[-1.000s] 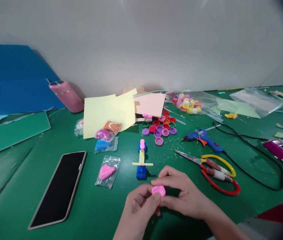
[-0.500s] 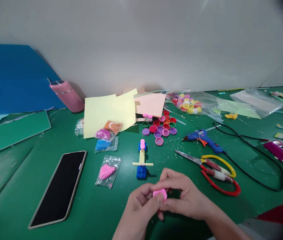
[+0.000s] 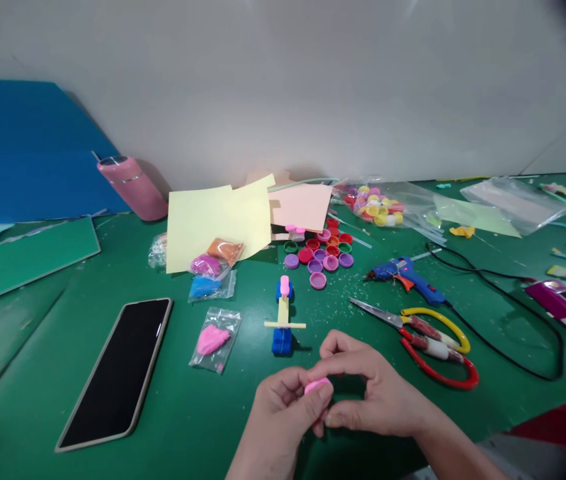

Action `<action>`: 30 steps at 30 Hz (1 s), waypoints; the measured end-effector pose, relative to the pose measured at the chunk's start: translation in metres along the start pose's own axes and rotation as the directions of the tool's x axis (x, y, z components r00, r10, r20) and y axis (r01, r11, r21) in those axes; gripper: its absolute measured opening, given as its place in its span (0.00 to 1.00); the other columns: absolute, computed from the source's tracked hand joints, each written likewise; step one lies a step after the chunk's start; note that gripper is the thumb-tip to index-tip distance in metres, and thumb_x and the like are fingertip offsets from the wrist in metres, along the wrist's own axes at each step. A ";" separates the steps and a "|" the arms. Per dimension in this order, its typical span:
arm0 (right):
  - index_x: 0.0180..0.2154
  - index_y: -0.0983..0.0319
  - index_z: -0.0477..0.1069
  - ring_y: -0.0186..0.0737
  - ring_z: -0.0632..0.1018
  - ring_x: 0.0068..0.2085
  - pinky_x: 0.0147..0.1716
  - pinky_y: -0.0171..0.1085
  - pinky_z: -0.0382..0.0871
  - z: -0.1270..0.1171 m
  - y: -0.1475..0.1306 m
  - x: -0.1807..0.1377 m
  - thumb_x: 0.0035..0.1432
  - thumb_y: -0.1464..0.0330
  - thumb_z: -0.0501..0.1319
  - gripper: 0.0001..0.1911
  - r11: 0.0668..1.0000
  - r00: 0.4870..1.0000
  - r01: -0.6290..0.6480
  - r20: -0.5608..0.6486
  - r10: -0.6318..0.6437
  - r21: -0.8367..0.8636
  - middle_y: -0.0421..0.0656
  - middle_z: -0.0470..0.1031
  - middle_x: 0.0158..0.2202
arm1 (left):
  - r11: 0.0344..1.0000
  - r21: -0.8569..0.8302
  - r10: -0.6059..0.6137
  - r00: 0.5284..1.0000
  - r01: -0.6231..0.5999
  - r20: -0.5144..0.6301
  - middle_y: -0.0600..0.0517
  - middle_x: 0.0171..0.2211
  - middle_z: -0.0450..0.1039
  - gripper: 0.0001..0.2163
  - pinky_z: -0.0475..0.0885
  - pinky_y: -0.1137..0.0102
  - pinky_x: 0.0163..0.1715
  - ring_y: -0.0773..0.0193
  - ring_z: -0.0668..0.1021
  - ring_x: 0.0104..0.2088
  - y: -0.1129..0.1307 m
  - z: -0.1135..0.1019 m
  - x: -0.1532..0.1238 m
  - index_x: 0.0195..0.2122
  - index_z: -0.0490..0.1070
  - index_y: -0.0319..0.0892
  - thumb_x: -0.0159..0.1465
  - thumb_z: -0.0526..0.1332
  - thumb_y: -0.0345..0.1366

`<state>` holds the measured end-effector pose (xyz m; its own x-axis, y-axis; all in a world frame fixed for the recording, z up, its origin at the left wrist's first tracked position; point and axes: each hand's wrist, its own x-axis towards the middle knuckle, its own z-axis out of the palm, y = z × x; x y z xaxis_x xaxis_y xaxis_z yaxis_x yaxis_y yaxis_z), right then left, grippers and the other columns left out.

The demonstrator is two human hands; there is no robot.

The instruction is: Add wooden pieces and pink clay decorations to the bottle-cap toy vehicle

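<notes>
Both my hands meet low in the middle of the green table and pinch one small lump of pink clay [image 3: 315,385]. My left hand [image 3: 283,415] presses it from the left with thumb and fingers closed. My right hand [image 3: 370,393] closes on it from the right, fingers curled over the top. Just beyond them stands a small model [image 3: 283,317] made of blue blocks, a pale yellow stick cross and a pink tip. A clear bag with pink clay [image 3: 211,339] lies to the left of the model.
A black phone [image 3: 119,370] lies at the left. Scissors with red and yellow handles [image 3: 427,340], a blue glue gun [image 3: 407,277] and its black cable are at the right. Coloured bottle caps [image 3: 320,252], yellow paper [image 3: 217,220], clay bags [image 3: 213,267] and a pink bottle [image 3: 130,187] sit further back.
My fingers have kneaded the pink clay, which now shows less between them. My hands have shifted slightly; the view has dropped a little.
</notes>
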<state>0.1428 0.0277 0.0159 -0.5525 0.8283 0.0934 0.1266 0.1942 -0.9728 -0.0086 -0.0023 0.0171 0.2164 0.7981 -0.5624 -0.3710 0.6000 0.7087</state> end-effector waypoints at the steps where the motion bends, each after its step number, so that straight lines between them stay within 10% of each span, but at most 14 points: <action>1: 0.42 0.58 0.73 0.35 0.67 0.35 0.35 0.35 0.63 0.000 0.000 0.001 0.47 0.62 0.65 0.18 1.000 1.000 0.005 0.002 -0.005 0.009 0.39 0.60 0.32 | 1.000 0.008 0.003 1.000 -0.003 -0.003 0.56 0.16 0.65 0.08 0.56 0.76 0.20 0.75 0.62 0.17 0.000 0.000 0.000 0.22 0.72 0.36 0.50 0.66 0.36; 13: 0.41 0.60 0.72 0.38 0.67 0.41 0.43 0.38 0.61 0.002 -0.004 0.002 0.47 0.52 0.60 0.24 0.998 0.995 0.001 0.095 -0.007 0.064 0.44 0.58 0.44 | 0.998 0.059 -0.022 1.000 0.021 0.015 0.59 0.13 0.61 0.11 0.55 0.76 0.18 0.75 0.59 0.16 -0.002 -0.003 0.003 0.18 0.69 0.36 0.46 0.68 0.39; 30: 0.44 0.60 0.69 0.41 0.65 0.51 0.51 0.37 0.58 0.002 -0.001 0.005 0.46 0.69 0.66 0.21 0.999 1.000 0.000 -0.006 0.000 -0.048 0.45 0.60 0.50 | 0.957 -0.255 -0.143 0.990 0.140 0.007 0.56 0.15 0.66 0.10 0.64 0.76 0.21 0.74 0.67 0.17 -0.002 -0.007 0.009 0.18 0.70 0.37 0.45 0.69 0.36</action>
<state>0.1384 0.0303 0.0167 -0.5479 0.8311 0.0949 0.1656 0.2190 -0.9616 -0.0117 0.0033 0.0073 0.2737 0.7044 -0.6549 -0.5547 0.6719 0.4908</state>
